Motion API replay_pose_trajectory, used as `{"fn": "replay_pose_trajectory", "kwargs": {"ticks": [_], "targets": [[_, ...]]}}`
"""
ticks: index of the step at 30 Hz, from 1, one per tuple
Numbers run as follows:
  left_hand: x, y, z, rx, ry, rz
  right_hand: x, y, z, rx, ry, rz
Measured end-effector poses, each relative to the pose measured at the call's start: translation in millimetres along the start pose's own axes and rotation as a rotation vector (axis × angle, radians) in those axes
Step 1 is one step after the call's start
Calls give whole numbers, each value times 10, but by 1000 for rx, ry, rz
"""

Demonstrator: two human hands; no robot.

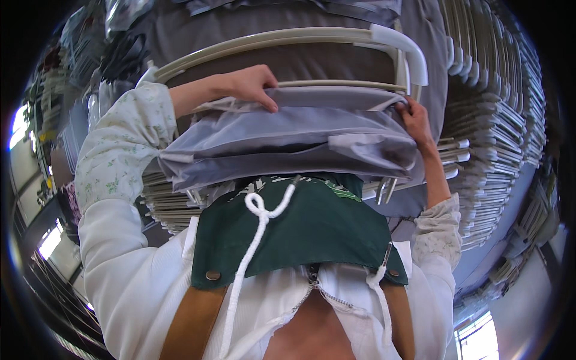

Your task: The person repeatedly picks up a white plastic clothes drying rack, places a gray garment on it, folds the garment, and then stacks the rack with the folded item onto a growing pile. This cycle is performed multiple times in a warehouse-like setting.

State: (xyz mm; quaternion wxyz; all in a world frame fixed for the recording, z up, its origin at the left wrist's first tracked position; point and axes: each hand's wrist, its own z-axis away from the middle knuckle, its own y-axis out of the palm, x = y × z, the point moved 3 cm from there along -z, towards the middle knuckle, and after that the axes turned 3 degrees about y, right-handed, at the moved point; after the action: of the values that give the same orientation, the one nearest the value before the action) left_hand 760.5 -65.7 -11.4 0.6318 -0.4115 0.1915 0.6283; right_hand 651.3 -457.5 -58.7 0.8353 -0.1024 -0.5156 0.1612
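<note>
A grey fabric cover (282,132) lies in loose folds in front of me, drawn partly over a cream metal tube frame (288,39). The frame has a pale rounded corner piece (411,54) at its far right. My left hand (255,87) is closed at the cover's far edge, left of the middle, thumb on the near side and fingers curled over the edge. At the cover's right corner, my right hand (415,123) grips the fabric close to the frame's side tube. Its fingertips are partly hidden by cloth.
Stacks of cream metal frames (480,138) rise along the right, and more frame ends (168,207) show beneath the cover at left. A large grey cloth surface (348,63) lies behind the frame. Dark and clear-wrapped bundles (123,60) stand at the far left.
</note>
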Motion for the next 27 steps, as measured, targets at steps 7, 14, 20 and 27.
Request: {"fn": "replay_pose_trajectory", "kwargs": {"ticks": [7,14,20,27], "targets": [[934,-268,1251,-21,-90,188,-156,-268,-225,111,19,83],[1693,-329,1685,113,-40,318,1252,317,-24,-222,-445,688],[1735,-240,1830,0,-144,462,2440,3238,740,282,-831,535],[1468,-540,2044,-517,417,-372,2659,3722,24,-48,-896,482]]}}
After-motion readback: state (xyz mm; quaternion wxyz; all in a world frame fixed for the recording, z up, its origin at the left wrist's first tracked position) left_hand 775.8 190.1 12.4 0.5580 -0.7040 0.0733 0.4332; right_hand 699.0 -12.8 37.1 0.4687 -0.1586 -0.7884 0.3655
